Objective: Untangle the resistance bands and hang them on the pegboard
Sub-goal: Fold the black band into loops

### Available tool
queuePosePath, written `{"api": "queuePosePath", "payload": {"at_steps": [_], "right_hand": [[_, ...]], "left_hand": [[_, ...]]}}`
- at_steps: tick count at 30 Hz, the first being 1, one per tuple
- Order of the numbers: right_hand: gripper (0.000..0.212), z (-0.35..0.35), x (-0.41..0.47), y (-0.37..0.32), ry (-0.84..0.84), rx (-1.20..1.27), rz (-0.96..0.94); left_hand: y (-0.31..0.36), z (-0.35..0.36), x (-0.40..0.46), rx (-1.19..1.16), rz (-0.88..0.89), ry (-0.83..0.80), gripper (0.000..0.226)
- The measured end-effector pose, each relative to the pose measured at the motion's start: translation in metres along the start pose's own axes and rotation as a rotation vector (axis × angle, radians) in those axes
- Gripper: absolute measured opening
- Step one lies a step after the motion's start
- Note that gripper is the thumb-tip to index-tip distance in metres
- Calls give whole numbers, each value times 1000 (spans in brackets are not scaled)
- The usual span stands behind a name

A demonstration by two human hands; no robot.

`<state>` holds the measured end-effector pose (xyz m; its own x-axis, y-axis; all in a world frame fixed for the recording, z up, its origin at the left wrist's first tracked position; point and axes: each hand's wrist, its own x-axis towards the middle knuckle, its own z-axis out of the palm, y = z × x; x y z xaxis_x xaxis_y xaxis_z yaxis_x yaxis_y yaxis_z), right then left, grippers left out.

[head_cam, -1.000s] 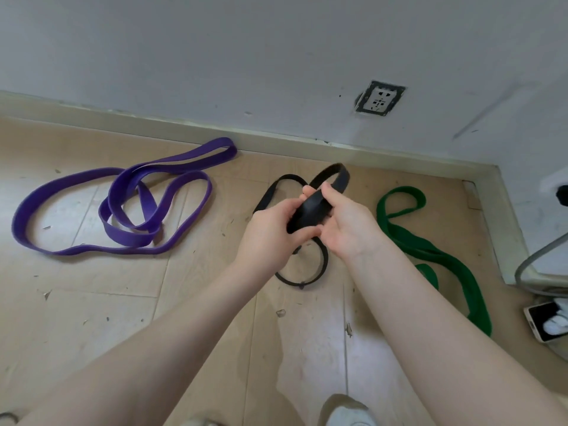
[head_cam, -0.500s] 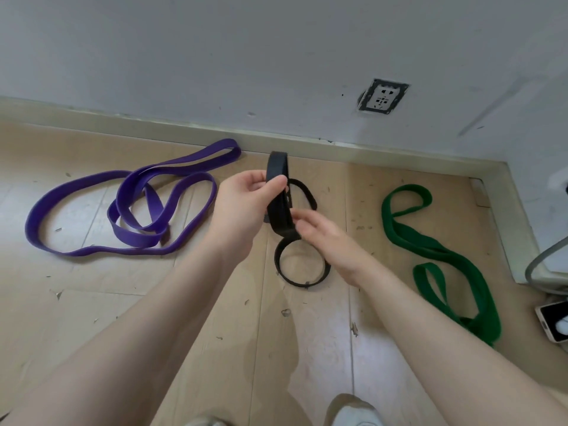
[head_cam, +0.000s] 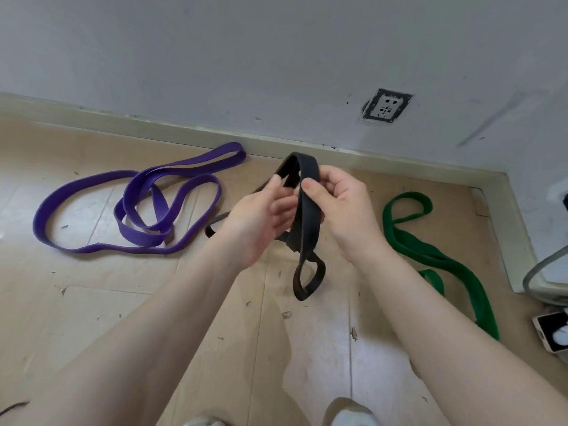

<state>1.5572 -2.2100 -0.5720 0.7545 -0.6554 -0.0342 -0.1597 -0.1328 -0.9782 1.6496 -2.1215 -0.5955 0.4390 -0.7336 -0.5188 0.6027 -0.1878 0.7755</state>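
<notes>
Black band (head_cam: 308, 222) lifted off the floor (head_cam: 92, 302) at centre, gripped in both hands. Right hand (head_cam: 344, 207) at 1 o'clock of centre: thumb (head_cam: 312, 190) and curled fingers clamped on the wide strap just below its top bend. Left hand (head_cam: 261, 216) just beside, at 11 o'clock: thumb and forefinger pinched on the other leg of the same loop, remaining fingers loosely bent, palm turned up. Small twisted loop dangling below the hands; a thin end trailing left behind the left wrist. Purple band (head_cam: 135, 210) lying coiled at 9 o'clock. Green band (head_cam: 430, 256) lying at 3 o'clock. Wall socket (head_cam: 386, 105) up at 1 o'clock.
</notes>
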Motion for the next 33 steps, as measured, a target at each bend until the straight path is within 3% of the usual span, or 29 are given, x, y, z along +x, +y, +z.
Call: {"api": "queuePosePath", "payload": {"at_steps": [3, 7, 9, 13, 14, 17, 19, 21, 22, 24, 27, 30, 33], "right_hand": [[10, -4, 12, -16, 93, 18, 12], [14, -9, 31, -30, 170, 233, 196], [17, -10, 38, -32, 225, 285, 265], [26, -10, 42, -22, 252, 428, 332], [35, -9, 38, -17, 194, 457, 356], [59, -3, 19, 8, -129, 237, 385], [53, 0, 3, 20, -304, 148, 348], [29, 3, -4, 23, -378, 31, 285], [20, 3, -4, 21, -394, -57, 234], [24, 3, 0, 17, -383, -233, 115], [19, 3, 13, -4, -351, -236, 50], [12, 1, 29, -36, -377, -2, 90], [13, -7, 44, -69, -319, 72, 85]], "left_hand": [[-1, 12, -7, 194, 78, -110, 30], [4, 3, -14, 574, 287, -223, 27], [5, 4, -18, 632, 361, -226, 23], [15, 10, -20, 484, 448, -157, 14], [18, 9, -19, 424, 442, -129, 15], [24, 6, -16, 232, 390, -7, 14], [25, 2, -13, 168, 354, 94, 13], [27, -3, -11, 135, 332, 150, 12], [29, -5, -11, 112, 329, 168, 12], [34, -7, -11, 66, 338, 213, 13], [46, -7, -7, -97, 357, 279, 15], [59, -2, -6, -277, 321, 233, 31], [67, 17, -16, -116, 206, -6, 49]]}}
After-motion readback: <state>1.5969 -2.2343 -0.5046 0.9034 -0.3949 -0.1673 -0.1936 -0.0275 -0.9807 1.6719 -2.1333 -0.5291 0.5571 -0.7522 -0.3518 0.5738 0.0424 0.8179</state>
